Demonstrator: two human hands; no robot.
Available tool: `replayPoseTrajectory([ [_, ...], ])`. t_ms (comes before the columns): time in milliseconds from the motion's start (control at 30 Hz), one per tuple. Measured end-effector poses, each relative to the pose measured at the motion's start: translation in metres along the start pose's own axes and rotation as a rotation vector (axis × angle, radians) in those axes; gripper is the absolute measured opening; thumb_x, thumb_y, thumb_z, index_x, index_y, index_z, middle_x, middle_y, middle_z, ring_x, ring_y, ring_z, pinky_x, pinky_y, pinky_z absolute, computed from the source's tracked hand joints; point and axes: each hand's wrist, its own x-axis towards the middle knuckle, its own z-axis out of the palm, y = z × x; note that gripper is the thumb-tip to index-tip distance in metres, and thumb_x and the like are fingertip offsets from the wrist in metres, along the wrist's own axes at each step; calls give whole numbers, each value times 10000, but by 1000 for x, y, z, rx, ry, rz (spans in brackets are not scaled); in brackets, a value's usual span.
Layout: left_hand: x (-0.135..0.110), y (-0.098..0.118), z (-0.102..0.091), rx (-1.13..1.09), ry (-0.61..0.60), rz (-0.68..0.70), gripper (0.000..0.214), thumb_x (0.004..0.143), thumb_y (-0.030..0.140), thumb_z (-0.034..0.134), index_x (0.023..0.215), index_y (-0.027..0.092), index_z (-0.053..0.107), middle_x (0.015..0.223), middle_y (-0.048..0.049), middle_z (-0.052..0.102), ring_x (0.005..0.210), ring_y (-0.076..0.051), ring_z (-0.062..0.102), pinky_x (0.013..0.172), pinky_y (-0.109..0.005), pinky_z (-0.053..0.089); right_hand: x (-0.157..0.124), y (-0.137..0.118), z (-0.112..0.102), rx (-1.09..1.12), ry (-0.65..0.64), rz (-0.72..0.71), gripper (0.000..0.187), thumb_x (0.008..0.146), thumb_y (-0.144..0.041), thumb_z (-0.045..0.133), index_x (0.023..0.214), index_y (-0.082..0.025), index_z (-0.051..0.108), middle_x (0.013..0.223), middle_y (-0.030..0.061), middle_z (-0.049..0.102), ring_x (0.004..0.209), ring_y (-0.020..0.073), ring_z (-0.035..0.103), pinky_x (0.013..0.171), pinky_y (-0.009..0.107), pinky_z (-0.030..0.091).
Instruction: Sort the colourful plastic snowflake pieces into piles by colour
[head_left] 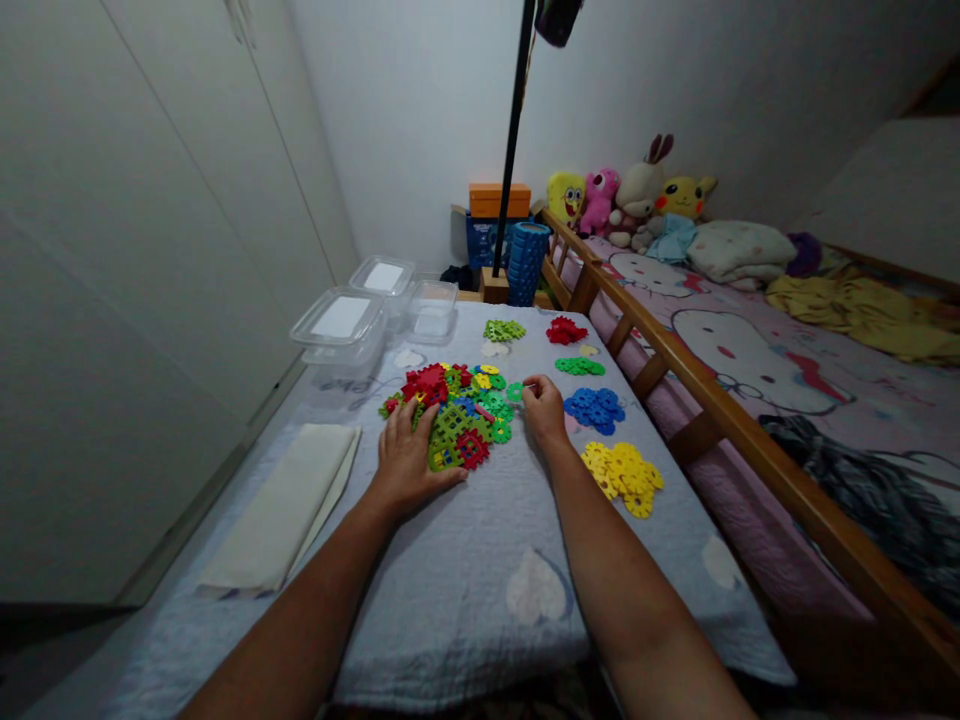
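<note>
My left hand (pixel 405 455) lies with fingers spread on the near left side of a mixed heap of plastic building pieces (pixel 454 430) in red, olive, green, yellow and blue. Between the thumb and fingers of my right hand (pixel 544 408) is a green notched disc (pixel 514 392), just right of the heap. Beside that hand sit single-colour piles: blue discs (pixel 595 408), yellow discs (pixel 624 475) and green discs (pixel 580 366). Farther back are a pile of red pieces (pixel 566 330) and one of lime green pieces (pixel 505 330).
Clear plastic boxes (pixel 341 325) stand at the table's back left. A folded cream cloth (pixel 289 505) lies at the left. The wooden bed rail (pixel 675 390) runs along the right side. Behind the table are a black pole (pixel 513 140) and a blue foam roller (pixel 529 262).
</note>
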Motion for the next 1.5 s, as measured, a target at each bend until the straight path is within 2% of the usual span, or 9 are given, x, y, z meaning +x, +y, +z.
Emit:
replayPoseTrajectory([
  [200,5,-8,2,-51,39,32,1008,675,586,812,1526,230,405,1602,-184,336,1497,-426,300,1217,-601,287,44,-2,-30,-109,102,-12,138,697,-208,499,811,-220,575,724,2,607,740,194,579,718,288,451],
  [433,9,-16,1,-115,66,41,937,741,552,772,1528,239,371,1569,-169,367,1480,-375,348,1222,-571,302,102,26,-72,-356,185,20,117,663,-129,542,731,-225,548,707,2,607,711,185,557,751,310,453],
  [733,10,-19,-1,-126,76,35,894,762,556,754,1517,237,401,1551,-172,376,1479,-378,353,1222,-571,305,128,45,-72,-490,165,61,178,608,-77,571,633,-237,499,690,22,620,702,191,557,727,318,448],
  [933,10,-20,-1,-109,74,24,829,781,545,736,1488,220,451,1543,-181,381,1455,-384,377,1211,-582,319,120,46,-73,-506,206,62,149,638,-94,568,646,-237,524,685,38,628,755,223,588,758,342,464],
  [1067,10,-17,-1,-102,74,13,822,778,538,736,1486,224,460,1542,-170,376,1461,-380,367,1217,-569,318,102,25,-66,-489,206,-4,115,672,-126,544,722,-211,603,810,66,681,842,226,611,835,347,475],
  [1167,10,-16,-3,-97,80,7,810,772,540,738,1475,238,471,1537,-158,383,1460,-381,360,1217,-571,317,79,3,-49,-389,61,-76,139,716,-177,531,783,-195,651,828,49,695,830,206,618,815,322,484],
  [1333,10,-15,-6,-101,70,15,786,786,547,717,1466,236,474,1540,-162,384,1468,-384,346,1214,-581,312,30,-14,-14,-329,-379,-193,119,771,-209,599,821,-191,705,809,12,703,782,173,624,764,281,477],
  [1400,10,-15,-6,-99,72,11,782,783,541,719,1465,248,474,1536,-155,392,1465,-383,351,1211,-583,312,15,-13,-4,-397,-424,-230,150,772,-176,629,880,-189,732,863,26,713,837,181,634,806,285,479],
  [1500,11,-15,-6,-85,72,9,784,774,541,723,1459,245,483,1532,-159,401,1454,-388,364,1204,-585,320,4,-9,6,-512,-399,-247,282,785,-145,644,1044,-184,750,966,59,703,923,194,637,864,286,479],
])
